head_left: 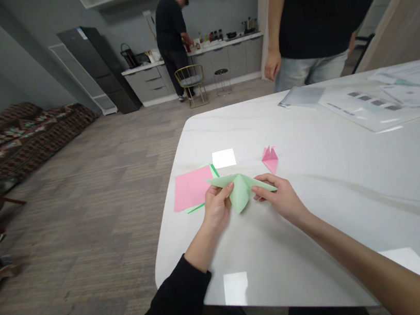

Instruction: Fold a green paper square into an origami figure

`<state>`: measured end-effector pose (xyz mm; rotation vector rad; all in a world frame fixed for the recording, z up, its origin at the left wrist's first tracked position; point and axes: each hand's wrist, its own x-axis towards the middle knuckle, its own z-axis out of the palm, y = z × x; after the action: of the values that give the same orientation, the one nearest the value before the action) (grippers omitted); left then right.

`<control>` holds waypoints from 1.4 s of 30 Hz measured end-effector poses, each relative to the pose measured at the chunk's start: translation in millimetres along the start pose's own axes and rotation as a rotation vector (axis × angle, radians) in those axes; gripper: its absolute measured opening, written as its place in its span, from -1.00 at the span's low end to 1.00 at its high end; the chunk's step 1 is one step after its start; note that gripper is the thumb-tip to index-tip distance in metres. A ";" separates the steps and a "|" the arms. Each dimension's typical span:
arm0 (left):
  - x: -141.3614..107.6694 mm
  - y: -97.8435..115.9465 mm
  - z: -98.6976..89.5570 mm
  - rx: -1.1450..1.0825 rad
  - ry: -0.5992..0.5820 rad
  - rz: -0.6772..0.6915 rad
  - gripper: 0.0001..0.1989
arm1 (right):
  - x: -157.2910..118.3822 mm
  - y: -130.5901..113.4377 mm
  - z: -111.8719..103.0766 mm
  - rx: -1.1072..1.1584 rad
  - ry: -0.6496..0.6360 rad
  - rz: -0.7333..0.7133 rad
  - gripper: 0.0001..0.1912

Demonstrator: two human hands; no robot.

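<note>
Between my two hands is a light green folded paper (241, 195), held a little above the white table (337, 202). Its two sides spread out left and right, with a rounded flap hanging in the middle. My left hand (218, 206) pinches the left part, thumb on top near the centre. My right hand (276, 195) grips the right wing between thumb and fingers. Just left of my left hand lies a stack of square paper (191, 189), pink on top with green edges showing below. Beyond my right hand rests a small pink folded paper piece (270, 160).
A clear folder (301, 96) and printed sheets (372, 103) lie at the table's far right. One person (310, 18) stands at the far edge; another (170, 32) works at a kitchen counter (227, 56). A gold-framed chair (190, 80) stands behind that person.
</note>
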<state>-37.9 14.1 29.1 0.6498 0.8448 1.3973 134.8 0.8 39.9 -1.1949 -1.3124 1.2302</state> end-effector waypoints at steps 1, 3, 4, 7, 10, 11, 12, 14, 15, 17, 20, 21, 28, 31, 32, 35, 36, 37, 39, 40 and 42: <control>-0.3 0.4 0.1 -0.008 0.004 -0.002 -0.60 | -0.1 -0.2 0.0 -0.010 0.006 -0.012 -0.64; -0.6 1.3 0.2 -0.033 0.027 -0.004 -0.52 | -0.1 -1.1 -0.2 -0.040 0.038 -0.040 -0.64; -0.7 1.5 0.2 -0.045 0.037 -0.009 -0.46 | 0.0 -1.7 -0.3 -0.055 0.059 -0.046 -0.64; -0.7 1.5 0.1 -0.061 0.033 -0.046 -0.31 | 0.3 -3.6 -0.9 -0.079 0.119 -0.042 -0.62; -1.2 1.5 -0.6 -0.027 0.035 -0.084 -0.25 | 0.6 -4.3 -1.4 -0.081 0.156 -0.056 -0.63; -1.4 1.7 -0.9 -0.004 0.043 -0.090 -0.25 | 0.6 -4.1 -1.3 -0.076 0.165 -0.058 -0.63; -1.7 1.9 -1.2 0.022 0.051 -0.094 -0.27 | 0.6 -3.7 -1.2 -0.068 0.174 -0.062 -0.63; -2.0 2.0 -1.6 0.060 0.069 -0.074 -0.29 | 0.3 -2.5 -0.6 -0.039 0.177 -0.079 -0.64; -2.0 1.8 -1.8 0.069 0.075 -0.047 -0.30 | 0.1 -1.7 -0.3 -0.019 0.168 -0.088 -0.64; -1.5 0.6 -2.2 0.084 0.063 0.028 -0.29 | -0.3 -0.1 0.1 0.024 0.143 -0.095 -0.64; 0.0 -1.8 -3.9 0.154 0.022 0.134 -0.19 | 0.8 2.5 -0.8 0.049 0.162 -0.101 -0.56; 0.3 -2.3 -4.7 0.187 0.018 0.152 -0.16 | 1.7 3.3 -1.4 0.051 0.183 -0.110 -0.50; -2.7 2.1 -3.3 0.333 0.032 0.240 -0.28 | 6.8 3.1 -4.8 0.124 0.189 -0.012 -0.32; -3.7 1.8 -1.9 0.323 -0.051 0.181 -0.40 | 7.3 1.6 -5.2 0.170 0.143 0.080 -0.35; -3.7 1.2 -2.1 0.327 -0.069 0.159 -0.41 | 7.7 1.7 -5.8 0.168 0.130 0.101 -0.38; -2.5 -0.3 -4.1 0.378 -0.067 0.132 -0.43 | 10.2 3.5 -9.2 0.144 0.117 0.108 -0.52; -1.9 -0.5 -5.0 0.400 -0.055 0.136 -0.44 | 11.2 4.1 -10.7 0.140 0.122 0.096 -0.56; -1.4 -0.4 -5.8 0.420 -0.044 0.146 -0.44 | 12.0 4.6 -12.1 0.138 0.131 0.081 -0.59; -0.6 0.3 -7.0 0.450 -0.027 0.177 -0.50 | 13.0 4.8 -14.5 0.124 0.144 0.035 -0.64; -0.4 0.8 -7.4 0.463 -0.026 0.194 -0.54 | 13.1 4.5 -15.2 0.104 0.145 0.005 -0.67; -0.7 1.7 -7.8 0.488 -0.049 0.223 -0.65 | 12.3 3.5 -15.5 0.042 0.138 -0.067 -0.73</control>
<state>-45.2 12.8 26.1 1.1758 1.1120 1.3717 149.4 14.3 37.3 -1.1754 -1.2088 1.1026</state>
